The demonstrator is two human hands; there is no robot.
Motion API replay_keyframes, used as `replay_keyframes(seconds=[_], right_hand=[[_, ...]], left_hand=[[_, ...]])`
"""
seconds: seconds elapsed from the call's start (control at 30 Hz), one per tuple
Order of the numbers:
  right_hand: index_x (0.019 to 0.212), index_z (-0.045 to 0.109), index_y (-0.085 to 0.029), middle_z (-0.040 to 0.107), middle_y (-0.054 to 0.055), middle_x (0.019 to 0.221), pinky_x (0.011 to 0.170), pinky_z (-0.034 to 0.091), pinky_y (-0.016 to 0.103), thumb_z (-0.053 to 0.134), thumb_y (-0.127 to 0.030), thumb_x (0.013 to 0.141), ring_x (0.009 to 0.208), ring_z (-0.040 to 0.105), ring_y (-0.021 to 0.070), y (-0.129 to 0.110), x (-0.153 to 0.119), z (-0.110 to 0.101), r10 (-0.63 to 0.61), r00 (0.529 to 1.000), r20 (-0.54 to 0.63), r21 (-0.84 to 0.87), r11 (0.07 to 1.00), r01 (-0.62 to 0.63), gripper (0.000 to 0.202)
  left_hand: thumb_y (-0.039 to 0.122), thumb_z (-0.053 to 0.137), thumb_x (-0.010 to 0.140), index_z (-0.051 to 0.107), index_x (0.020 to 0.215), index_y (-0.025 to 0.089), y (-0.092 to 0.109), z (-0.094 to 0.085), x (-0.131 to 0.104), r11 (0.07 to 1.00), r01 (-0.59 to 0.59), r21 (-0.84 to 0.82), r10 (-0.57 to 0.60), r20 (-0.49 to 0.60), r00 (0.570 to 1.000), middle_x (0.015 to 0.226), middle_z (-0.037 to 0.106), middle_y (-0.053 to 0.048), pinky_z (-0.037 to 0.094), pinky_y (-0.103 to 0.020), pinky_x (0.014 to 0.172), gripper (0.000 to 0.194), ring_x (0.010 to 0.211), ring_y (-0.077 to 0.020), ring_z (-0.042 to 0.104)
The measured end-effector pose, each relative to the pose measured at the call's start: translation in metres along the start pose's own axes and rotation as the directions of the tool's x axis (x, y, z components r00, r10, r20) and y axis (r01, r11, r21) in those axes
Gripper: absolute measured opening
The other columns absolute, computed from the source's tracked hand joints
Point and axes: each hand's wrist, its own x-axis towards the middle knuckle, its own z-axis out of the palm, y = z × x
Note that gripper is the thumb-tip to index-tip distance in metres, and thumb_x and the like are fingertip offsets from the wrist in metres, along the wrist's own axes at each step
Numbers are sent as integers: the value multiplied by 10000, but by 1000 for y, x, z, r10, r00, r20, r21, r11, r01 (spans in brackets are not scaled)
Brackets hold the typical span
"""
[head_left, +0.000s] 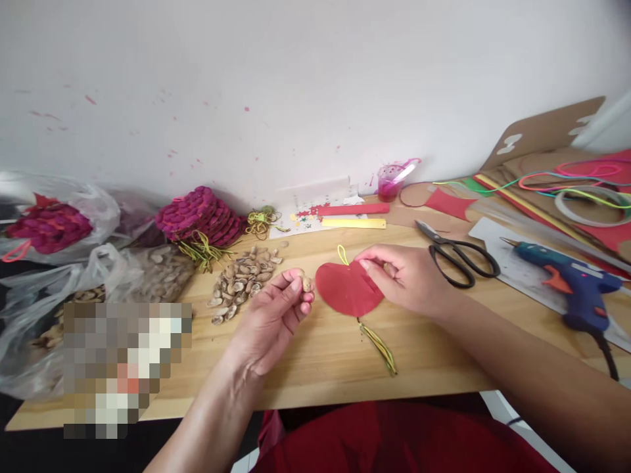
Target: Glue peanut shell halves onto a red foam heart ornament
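My left hand (280, 312) pinches a peanut shell (305, 281) between thumb and fingers, just left of a red apple-shaped piece (342, 289). That piece has a yellow loop (342, 255) at its top and a yellow-green tassel (378, 348) at its bottom. The fingers of my right hand (399, 276) are closed at its upper right edge, thumb against the red surface. A pile of peanut shells (241, 279) lies on the wooden table (315, 368) to the left of my left hand.
Scissors (446, 249) and a blue glue gun (572, 276) with its cord lie at the right. Behind are red (355, 209) and yellow strips (353, 223) and a cup (389, 182). Stacked purple pieces (200, 215) and plastic bags (29, 289) stand left.
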Motion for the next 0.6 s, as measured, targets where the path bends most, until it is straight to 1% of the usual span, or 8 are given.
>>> replay_keyframes(seconds=[0.07,0.13,0.23,0.33,0.43,0.6], right_hand=[[916,724,-166,688,-11,697,539,378,229,580,-211,922,505,467,64,-2,-1,2,-22,1000,-3,36,999,22,151],[905,722,-165,696,-5,716,550,388,224,595,-217,915,537,494,67,-5,-2,5,-48,999,11,93,995,47,138],[922,719,-162,721,9,782,554,401,220,623,-209,892,560,508,68,-11,-4,9,-106,993,47,198,975,95,111],[961,719,-160,744,20,856,561,419,216,652,-212,878,589,531,69,-15,-7,14,-155,987,50,295,946,134,119],[958,723,-159,747,18,844,585,446,211,666,-208,874,634,577,77,-18,-9,18,-147,989,33,357,926,125,113],[940,736,-156,759,33,856,625,486,221,657,-179,868,682,632,95,-17,-9,21,-100,995,-4,393,915,93,110]], left_hand=[[149,841,740,698,1009,132,-3,5,0,1000,3,0,-3,-33,999,816,617,-17,531,-123,573,305,673,-71,601],[149,846,733,709,1061,131,-6,9,0,1000,-1,7,1,-48,999,817,630,-17,535,-121,570,355,666,-69,610],[162,858,722,724,1023,132,-11,14,0,1000,-9,26,10,-38,999,805,638,-7,548,-126,568,331,663,-74,630],[185,875,705,731,992,135,-18,18,0,999,1,43,0,-26,1000,825,648,-1,569,-141,580,325,678,-83,650],[199,889,688,735,972,131,-23,22,0,999,4,38,-2,-35,999,850,661,-4,577,-142,593,330,689,-80,654],[207,905,663,741,919,142,-29,25,0,999,-20,25,21,-53,998,869,686,-5,583,-141,620,311,707,-84,671]])
